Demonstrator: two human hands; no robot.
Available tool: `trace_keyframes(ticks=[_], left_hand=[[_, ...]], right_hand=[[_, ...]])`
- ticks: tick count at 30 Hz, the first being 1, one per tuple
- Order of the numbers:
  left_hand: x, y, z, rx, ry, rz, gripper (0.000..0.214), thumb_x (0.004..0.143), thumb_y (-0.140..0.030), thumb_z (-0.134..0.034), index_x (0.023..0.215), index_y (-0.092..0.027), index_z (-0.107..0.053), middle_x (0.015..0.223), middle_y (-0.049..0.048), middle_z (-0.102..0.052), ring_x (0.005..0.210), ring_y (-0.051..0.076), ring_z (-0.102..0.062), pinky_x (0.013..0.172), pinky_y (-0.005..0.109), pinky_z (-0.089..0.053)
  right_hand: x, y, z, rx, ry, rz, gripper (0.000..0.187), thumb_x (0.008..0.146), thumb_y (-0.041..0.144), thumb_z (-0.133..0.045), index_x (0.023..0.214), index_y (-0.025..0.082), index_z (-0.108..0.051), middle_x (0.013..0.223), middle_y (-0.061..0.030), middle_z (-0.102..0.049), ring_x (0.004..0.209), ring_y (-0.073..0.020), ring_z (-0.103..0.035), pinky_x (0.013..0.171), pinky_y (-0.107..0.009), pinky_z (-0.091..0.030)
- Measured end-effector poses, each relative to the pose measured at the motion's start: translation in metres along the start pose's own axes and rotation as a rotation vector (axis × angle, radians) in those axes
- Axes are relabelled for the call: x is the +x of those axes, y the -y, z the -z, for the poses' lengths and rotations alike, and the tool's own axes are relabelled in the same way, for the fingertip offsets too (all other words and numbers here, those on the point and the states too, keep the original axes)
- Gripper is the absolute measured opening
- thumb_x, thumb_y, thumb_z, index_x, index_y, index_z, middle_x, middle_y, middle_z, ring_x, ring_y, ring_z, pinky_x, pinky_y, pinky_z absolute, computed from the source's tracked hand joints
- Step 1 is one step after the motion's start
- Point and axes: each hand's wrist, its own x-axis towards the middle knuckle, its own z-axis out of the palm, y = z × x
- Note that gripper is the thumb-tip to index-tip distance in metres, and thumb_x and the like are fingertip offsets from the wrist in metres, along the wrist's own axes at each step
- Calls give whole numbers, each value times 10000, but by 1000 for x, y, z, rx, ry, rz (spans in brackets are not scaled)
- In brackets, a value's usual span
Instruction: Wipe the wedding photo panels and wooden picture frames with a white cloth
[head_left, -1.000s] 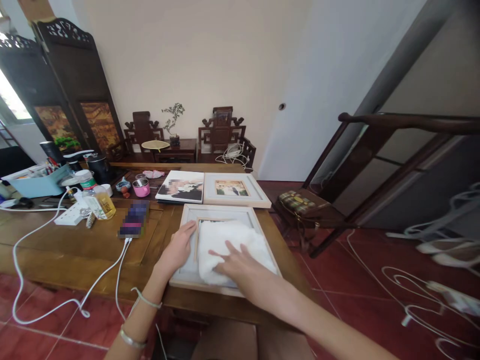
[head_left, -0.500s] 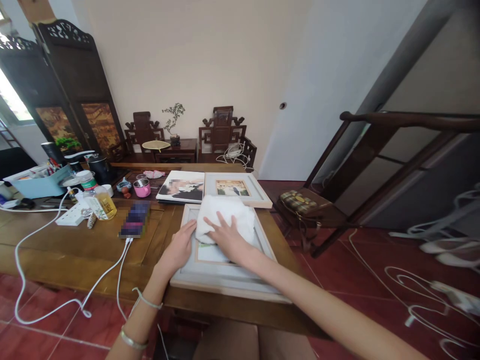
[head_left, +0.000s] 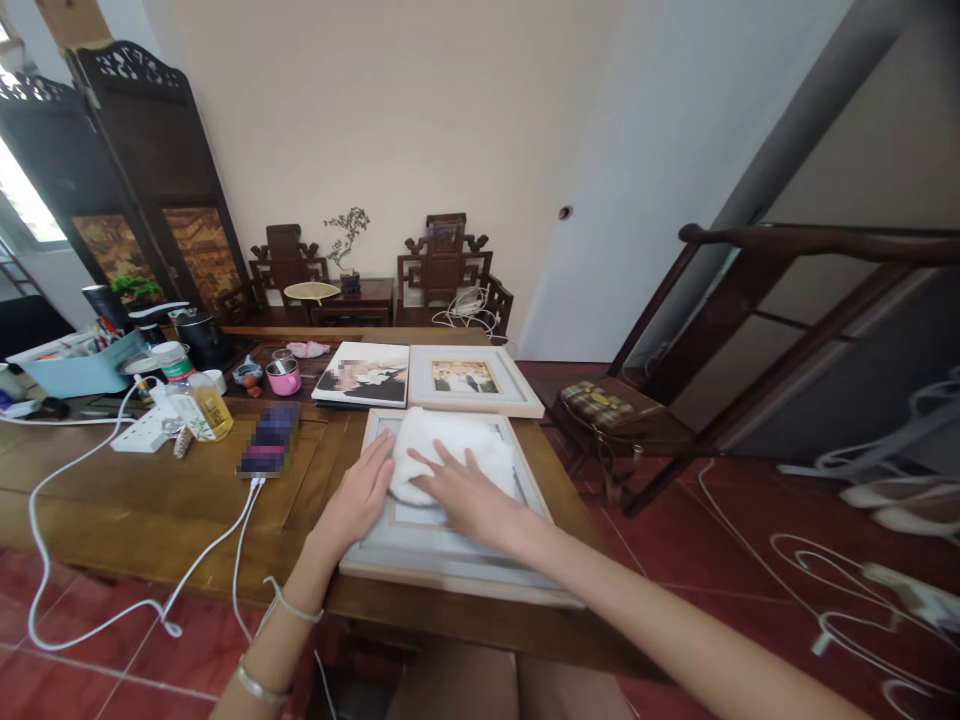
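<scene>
White cloth [head_left: 450, 427] slid a bit lower since half a sec ago, right hand [head_left: 463, 492] splayed on it, left hand [head_left: 361, 492] lying open on the picture frame [head_left: 465, 560], lower center.

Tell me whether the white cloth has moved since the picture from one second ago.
Yes: the white cloth, under the right hand, has moved forward, so it now lies closer to the far framed picture.

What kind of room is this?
It looks like a home's sitting room or study: there's a carved wooden chair by the wall, a folding screen and a wooden table holding a pink cup.
</scene>
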Motion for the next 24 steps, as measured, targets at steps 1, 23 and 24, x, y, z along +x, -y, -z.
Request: trace_keyframes(ticks=[1, 23, 24], left_hand=[[0, -1, 0, -9, -9, -1, 481, 940, -375, -261, 1369, -173, -345, 1452, 66, -325, 1350, 170, -268, 1132, 370, -202], [0, 29, -10, 151, 65, -83, 517, 808, -35, -349, 1288, -187, -470, 1368, 84, -453, 1291, 191, -384, 1089, 435, -308], [-1, 29, -10, 145, 60, -84, 539, 792, -14, -342, 1286, -184, -472, 1369, 84, -452, 1291, 188, -382, 1092, 432, -304]], right_hand=[[8, 2, -2, -37, -15, -3, 734, 625, -93, -431, 1307, 178, -450, 1498, -84, -169, 1327, -431, -117, 943, -706, -241], [-16, -37, 27, 19, -62, -46, 587, 673, -86, -390, 1113, 212, -639, 1129, -143, -628, 1118, -292, -534, 875, -401, -423], [-7, -37, 27, -5, -126, -65, 611, 677, -90, -384, 1169, 203, -597, 1193, -153, -589, 1164, -305, -491, 900, -436, -400]])
